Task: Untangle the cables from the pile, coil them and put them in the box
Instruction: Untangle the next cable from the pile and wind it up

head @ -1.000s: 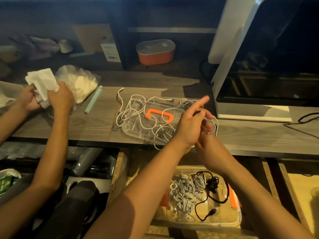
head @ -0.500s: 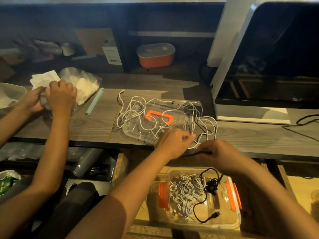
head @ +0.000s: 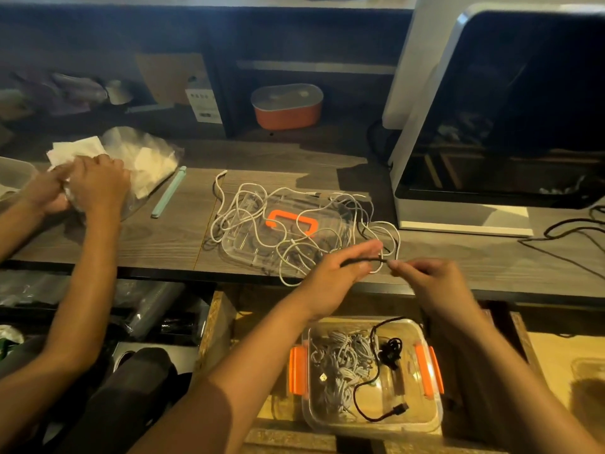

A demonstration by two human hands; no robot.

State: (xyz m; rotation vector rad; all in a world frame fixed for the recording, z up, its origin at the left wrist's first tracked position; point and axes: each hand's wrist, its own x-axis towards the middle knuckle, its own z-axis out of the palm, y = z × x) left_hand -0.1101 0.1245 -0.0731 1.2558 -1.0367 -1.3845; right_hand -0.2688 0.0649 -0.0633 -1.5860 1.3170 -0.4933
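Observation:
A tangle of white cables (head: 248, 221) lies on the wooden desk, draped over a clear lid with an orange handle (head: 289, 222). At the desk's front edge my left hand (head: 337, 276) and my right hand (head: 432, 283) hold a thin black cable (head: 363, 261) stretched short between them. The right hand pinches its end and the left holds it across the fingers. Below, in an open drawer, stands the clear box (head: 425, 417) with orange clips. It contains coiled grey cables (head: 340, 365) and a black cable (head: 389, 352).
Another person's hands (head: 88, 185) work on white paper and a plastic bag (head: 147, 155) at the left. A teal stick (head: 170, 191) lies beside them. A large white machine (head: 458, 178) stands at the right, with black cords (head: 569, 234) beside it. An orange container (head: 288, 106) sits on the shelf.
My hands came down from the pile toward the desk's front edge and moved apart, with the black cable now drawn out between them. The other person's hands pressed down on the paper.

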